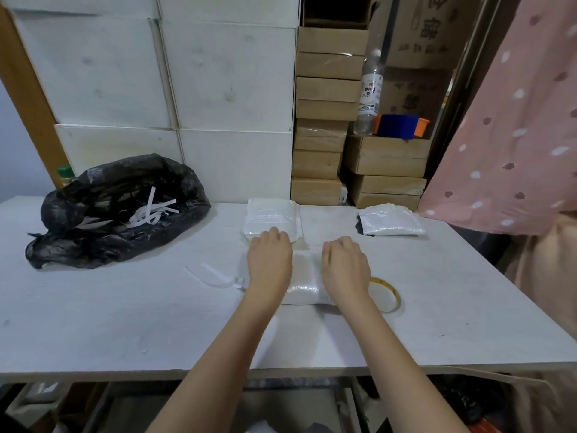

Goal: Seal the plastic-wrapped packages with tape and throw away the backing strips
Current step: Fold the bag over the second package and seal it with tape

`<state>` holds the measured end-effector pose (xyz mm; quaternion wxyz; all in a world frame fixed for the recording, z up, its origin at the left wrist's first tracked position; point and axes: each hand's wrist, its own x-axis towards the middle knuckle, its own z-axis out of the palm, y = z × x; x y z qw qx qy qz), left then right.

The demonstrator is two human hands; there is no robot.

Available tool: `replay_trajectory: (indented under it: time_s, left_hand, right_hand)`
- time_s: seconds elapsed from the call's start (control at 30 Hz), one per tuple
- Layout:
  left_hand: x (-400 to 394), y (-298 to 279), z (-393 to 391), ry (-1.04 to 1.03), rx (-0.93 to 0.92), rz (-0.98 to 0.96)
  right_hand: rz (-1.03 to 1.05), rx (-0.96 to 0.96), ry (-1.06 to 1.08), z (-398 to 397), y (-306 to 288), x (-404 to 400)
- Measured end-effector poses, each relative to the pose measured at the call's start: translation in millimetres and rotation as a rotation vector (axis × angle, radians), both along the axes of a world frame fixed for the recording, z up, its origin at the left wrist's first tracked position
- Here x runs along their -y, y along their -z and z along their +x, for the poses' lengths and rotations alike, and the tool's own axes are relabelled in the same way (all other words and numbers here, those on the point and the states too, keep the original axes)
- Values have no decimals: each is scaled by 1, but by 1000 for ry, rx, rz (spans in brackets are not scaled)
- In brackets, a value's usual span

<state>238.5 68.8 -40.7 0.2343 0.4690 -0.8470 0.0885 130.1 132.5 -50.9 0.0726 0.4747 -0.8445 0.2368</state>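
White worktop [125,323] before stacked boxes; my left hand [270,260] and right hand [345,265] press flat, grip holding nothing, on the package [307,276] beneath, its long axis running toward me; tape roll [385,295] nearest my right

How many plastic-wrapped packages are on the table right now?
3: one under both hands, one just behind the left hand, one at the far right near the pink curtain. Stacked ones may be hidden.

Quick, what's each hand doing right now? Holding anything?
Left hand: fingers curled down on the plastic-wrapped package, pressing it; whether it grips cannot be told.
Right hand: the same, on that package's right side.
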Motion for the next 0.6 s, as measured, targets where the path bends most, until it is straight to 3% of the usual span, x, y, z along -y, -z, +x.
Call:
replay_trajectory:
  time_s: [0.07,0.13,0.27,0.4,0.6]
  left_hand:
    - [-3,11,3,273,-126,163]
    - [-11,26,6,376,-116,372]
    - [-12,42,12,325,-142,363]
    - [-18,33,7,240,-129,334]
    - [-18,23,14,275,-37,517]
  right_hand:
    - [-74,59,-258,4,4,-5]
    - [44,139,-418,10,10,-10]
    - [127,263,-364,12,19,-15]
    - [157,260,-304,14,15,-14]
    - [276,284,-281,6,9,-24]
